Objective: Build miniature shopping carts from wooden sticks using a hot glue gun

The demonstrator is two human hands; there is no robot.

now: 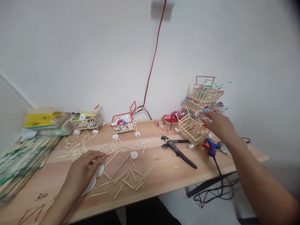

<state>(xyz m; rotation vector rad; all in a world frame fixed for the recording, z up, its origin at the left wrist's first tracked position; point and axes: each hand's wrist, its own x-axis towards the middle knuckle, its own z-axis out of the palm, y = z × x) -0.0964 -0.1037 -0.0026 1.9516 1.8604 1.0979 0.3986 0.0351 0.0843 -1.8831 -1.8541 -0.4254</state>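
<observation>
My left hand is closed at the near end of a ladder-shaped frame of thin wooden sticks, fingertips and thumb around it. White discs lie partly under that hand. Out to the right, my right hand has its fingers stretched and slightly bent beside a miniature stick shopping cart; whether they touch it is unclear. This cart has white wheels and a red-edged handle. Behind it, more miniature carts are stacked up. Below the right hand lies a blue glue gun.
Black pliers lie mid-table near a red dish. Loose cut sticks and a white wheel are scattered in front. Two filled carts stand by the wall. Bundled sticks cover the left side. Cables hang below the right edge.
</observation>
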